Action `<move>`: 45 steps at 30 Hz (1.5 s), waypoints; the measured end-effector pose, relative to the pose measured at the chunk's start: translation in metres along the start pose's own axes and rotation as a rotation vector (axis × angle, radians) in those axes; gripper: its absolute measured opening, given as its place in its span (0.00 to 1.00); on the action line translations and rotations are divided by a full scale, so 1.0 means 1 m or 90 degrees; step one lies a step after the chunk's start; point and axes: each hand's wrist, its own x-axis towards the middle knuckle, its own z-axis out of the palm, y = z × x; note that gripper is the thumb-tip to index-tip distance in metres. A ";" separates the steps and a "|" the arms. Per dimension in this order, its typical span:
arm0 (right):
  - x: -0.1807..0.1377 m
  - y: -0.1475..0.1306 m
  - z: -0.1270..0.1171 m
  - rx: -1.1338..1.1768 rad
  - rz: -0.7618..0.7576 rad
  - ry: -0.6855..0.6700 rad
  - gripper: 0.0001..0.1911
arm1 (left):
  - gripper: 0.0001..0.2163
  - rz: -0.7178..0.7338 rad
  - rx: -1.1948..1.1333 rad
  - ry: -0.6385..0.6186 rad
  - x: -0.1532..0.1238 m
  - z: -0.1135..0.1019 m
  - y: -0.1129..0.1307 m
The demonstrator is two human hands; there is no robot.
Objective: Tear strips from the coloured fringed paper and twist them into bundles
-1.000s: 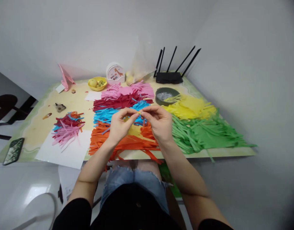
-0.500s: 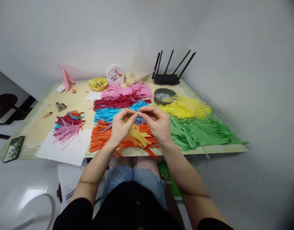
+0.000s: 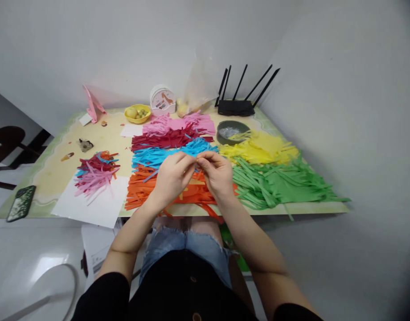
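My left hand [image 3: 171, 178] and my right hand [image 3: 217, 174] meet fingertip to fingertip above the orange paper strips [image 3: 141, 189], both pinched on a small folded piece of paper [image 3: 196, 165] that is mostly hidden by the fingers. Behind the hands lie blue strips [image 3: 151, 156], dark red strips [image 3: 158, 141] and pink strips [image 3: 178, 124]. To the right spread yellow strips [image 3: 261, 149] and green strips [image 3: 278, 185].
A white sheet [image 3: 98, 207] at the left carries a mixed pile of strips [image 3: 94, 171]. A phone [image 3: 21, 203] lies at the table's left edge. A grey bowl [image 3: 232, 132], a router [image 3: 240, 107], a yellow fruit bowl [image 3: 137, 113] and a round tin [image 3: 162, 100] stand at the back.
Both hands have dropped slightly and closed in together. The yellow piece that showed below the hands is now hidden behind them.
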 end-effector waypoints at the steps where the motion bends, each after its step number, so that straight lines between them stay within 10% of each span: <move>1: -0.001 -0.002 0.000 -0.021 -0.015 0.002 0.17 | 0.06 -0.027 -0.048 -0.001 0.000 0.001 0.000; 14: -0.002 -0.041 -0.008 -0.301 -0.269 -0.131 0.02 | 0.14 -0.320 -0.580 -0.025 0.006 -0.007 0.001; 28: 0.000 -0.053 -0.004 -0.350 -0.305 -0.165 0.03 | 0.19 -0.464 -0.712 -0.081 0.009 -0.006 -0.004; 45: 0.002 -0.053 -0.008 -0.402 -0.281 -0.147 0.05 | 0.19 -0.410 -0.639 -0.036 0.008 -0.002 -0.002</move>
